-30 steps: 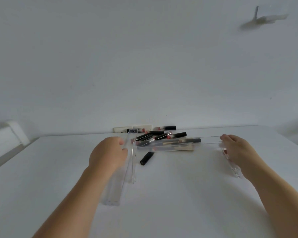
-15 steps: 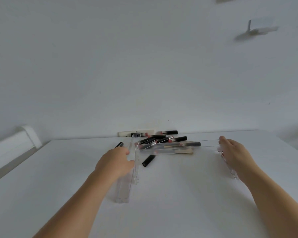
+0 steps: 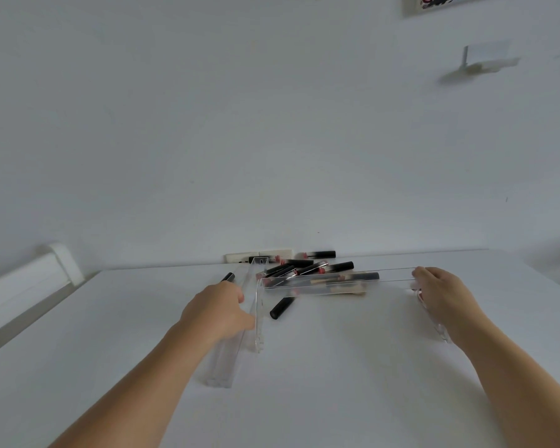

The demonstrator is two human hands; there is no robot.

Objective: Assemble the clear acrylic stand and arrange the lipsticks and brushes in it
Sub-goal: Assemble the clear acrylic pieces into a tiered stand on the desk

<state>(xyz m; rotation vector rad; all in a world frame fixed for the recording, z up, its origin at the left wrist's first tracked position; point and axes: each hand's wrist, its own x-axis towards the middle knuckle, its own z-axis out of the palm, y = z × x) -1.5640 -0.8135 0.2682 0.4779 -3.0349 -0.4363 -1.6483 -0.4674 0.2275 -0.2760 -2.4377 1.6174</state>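
On the white table point(image 3: 320, 383) stand the parts of a clear acrylic stand. My left hand point(image 3: 219, 310) grips the upright left side panel point(image 3: 258, 305). My right hand point(image 3: 443, 294) holds the right side panel point(image 3: 434, 321) at its far end. A long clear shelf piece point(image 3: 330, 284) spans between the two panels at the back. Behind and under it lie several black lipsticks point(image 3: 304, 268) with pink ends and a brush point(image 3: 346, 288) with a pale handle. One black tube point(image 3: 282, 308) lies in front of the shelf.
Another clear acrylic piece point(image 3: 222, 367) lies flat under my left forearm. A white block point(image 3: 259, 255) sits against the wall at the table's far edge. A white radiator-like object point(image 3: 26, 286) is at the left. A small shelf point(image 3: 485, 63) hangs on the wall.
The camera has tilted up a little, so everything sits slightly lower in view. Both hands stay on the side panels with almost no movement.
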